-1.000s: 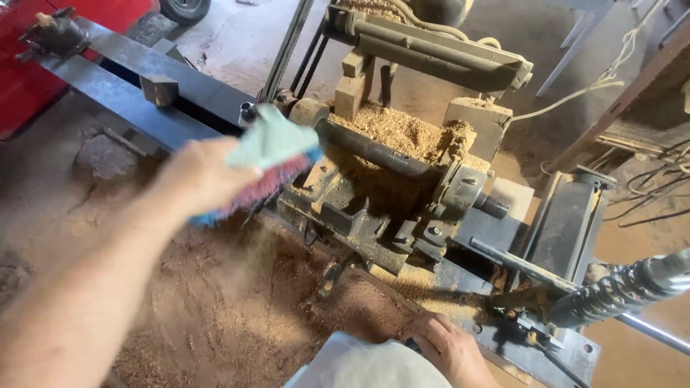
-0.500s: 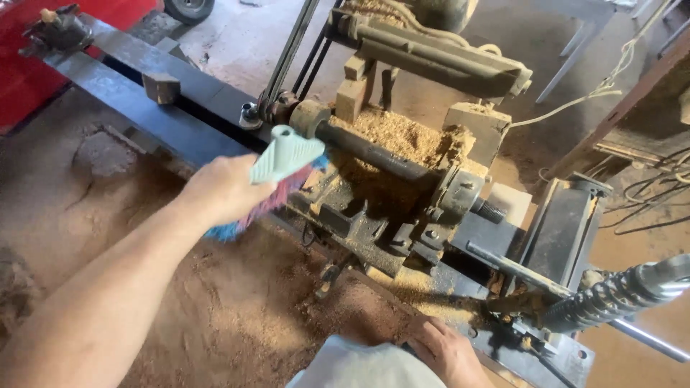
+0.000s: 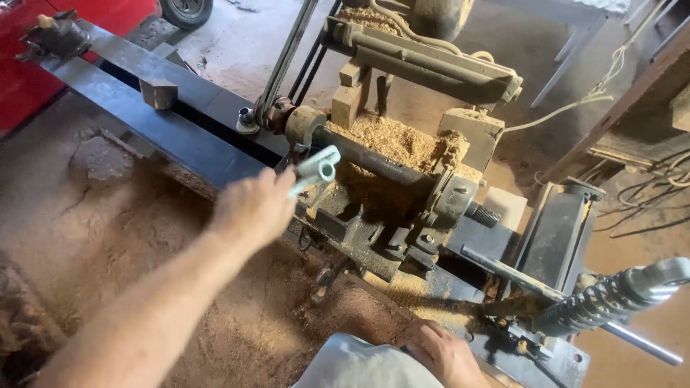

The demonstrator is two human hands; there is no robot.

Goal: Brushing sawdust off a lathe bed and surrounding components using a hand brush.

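Observation:
My left hand [image 3: 251, 208] is shut on a brush with a mint-green handle [image 3: 316, 169]. The handle's hollow end points up toward me and the bristles are hidden behind my fingers. The brush is at the front of an old dark metal woodworking machine [image 3: 374, 237], just below a heap of sawdust [image 3: 402, 144] on its top. My right hand [image 3: 442, 352] rests low on the machine's near edge beside a pale grey cloth [image 3: 359, 366]. Its fingers are partly hidden.
Two long dark steel rails [image 3: 165, 122] run off to the upper left, with a small block [image 3: 158, 92] on them. Sawdust covers the floor [image 3: 144, 237]. A coiled spring on a rod [image 3: 611, 302] sticks out at the right. Cables [image 3: 647, 190] lie at the far right.
My left hand has moved right and slightly down along the machine's front. The brush has turned, so its bristles are now out of sight. My right hand has stayed put.

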